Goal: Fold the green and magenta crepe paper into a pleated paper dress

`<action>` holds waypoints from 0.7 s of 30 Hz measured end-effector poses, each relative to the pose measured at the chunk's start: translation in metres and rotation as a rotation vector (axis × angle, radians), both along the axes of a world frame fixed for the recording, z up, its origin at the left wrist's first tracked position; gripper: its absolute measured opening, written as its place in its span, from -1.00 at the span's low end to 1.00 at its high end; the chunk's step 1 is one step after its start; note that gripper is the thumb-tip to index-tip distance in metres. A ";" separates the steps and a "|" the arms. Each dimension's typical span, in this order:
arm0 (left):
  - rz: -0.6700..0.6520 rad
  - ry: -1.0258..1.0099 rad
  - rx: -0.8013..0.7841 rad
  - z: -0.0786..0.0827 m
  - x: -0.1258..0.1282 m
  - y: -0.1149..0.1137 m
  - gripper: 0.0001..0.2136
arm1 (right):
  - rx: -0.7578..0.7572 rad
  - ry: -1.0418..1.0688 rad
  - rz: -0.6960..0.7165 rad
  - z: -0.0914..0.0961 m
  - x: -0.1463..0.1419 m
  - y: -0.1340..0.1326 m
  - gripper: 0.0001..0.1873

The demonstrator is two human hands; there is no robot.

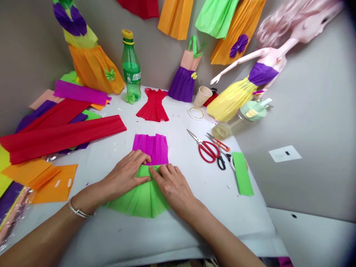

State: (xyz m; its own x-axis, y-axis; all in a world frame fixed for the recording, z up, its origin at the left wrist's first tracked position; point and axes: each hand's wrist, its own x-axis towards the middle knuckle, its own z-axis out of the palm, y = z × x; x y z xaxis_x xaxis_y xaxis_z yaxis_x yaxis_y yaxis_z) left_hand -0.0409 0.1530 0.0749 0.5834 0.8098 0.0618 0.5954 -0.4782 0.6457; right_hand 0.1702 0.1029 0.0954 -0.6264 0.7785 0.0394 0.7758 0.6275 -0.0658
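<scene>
Simply, left hand [125, 173], right hand [172, 187], grip spread flat on green crepe paper [141, 202], illegible label [131, 72] on green bottle [130, 52]

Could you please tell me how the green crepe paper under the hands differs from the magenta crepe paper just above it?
The green crepe paper fans out into a wide pleated skirt shape, while the magenta crepe paper is a squarer panel. The green lies partly under the left hand and right hand, while the magenta is mostly uncovered. Both are creased paper lying flat on the white table.
</scene>
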 end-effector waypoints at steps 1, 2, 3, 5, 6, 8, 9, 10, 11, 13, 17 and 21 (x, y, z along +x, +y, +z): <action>0.000 -0.002 0.003 0.000 0.000 0.000 -0.76 | 0.003 0.002 0.000 0.000 0.000 0.000 -0.59; 0.001 -0.006 0.008 0.000 0.000 0.000 -0.76 | 0.004 0.005 0.001 -0.001 0.000 0.000 -0.59; 0.003 -0.010 0.014 0.000 0.000 0.000 -0.76 | 0.007 0.008 0.000 -0.001 0.000 0.000 -0.60; 0.006 -0.014 0.018 -0.001 0.000 0.000 -0.76 | 0.009 0.013 0.001 -0.002 0.001 0.000 -0.60; 0.007 -0.014 0.016 -0.001 -0.001 0.000 -0.76 | 0.010 0.014 0.002 -0.002 0.001 -0.001 -0.60; 0.007 -0.013 0.009 -0.001 -0.001 0.000 -0.77 | 0.009 0.013 0.002 -0.002 0.001 -0.001 -0.60; 0.007 -0.012 0.007 -0.002 -0.001 0.000 -0.77 | 0.007 0.013 0.002 -0.002 0.000 -0.001 -0.59; 0.006 -0.011 0.005 -0.002 -0.001 0.000 -0.77 | 0.006 0.013 0.002 -0.002 0.000 -0.001 -0.59; 0.008 -0.010 0.006 -0.002 -0.001 0.000 -0.77 | 0.006 0.014 0.002 -0.002 0.000 -0.001 -0.59; 0.009 -0.008 0.009 -0.002 -0.001 0.000 -0.77 | 0.006 0.017 0.003 -0.002 0.000 0.000 -0.59; 0.011 -0.010 0.012 -0.003 -0.001 0.000 -0.76 | 0.003 0.023 0.002 -0.002 0.000 0.000 -0.60; 0.006 -0.009 0.006 -0.004 -0.001 0.000 -0.76 | 0.008 0.019 0.004 -0.002 0.000 0.000 -0.60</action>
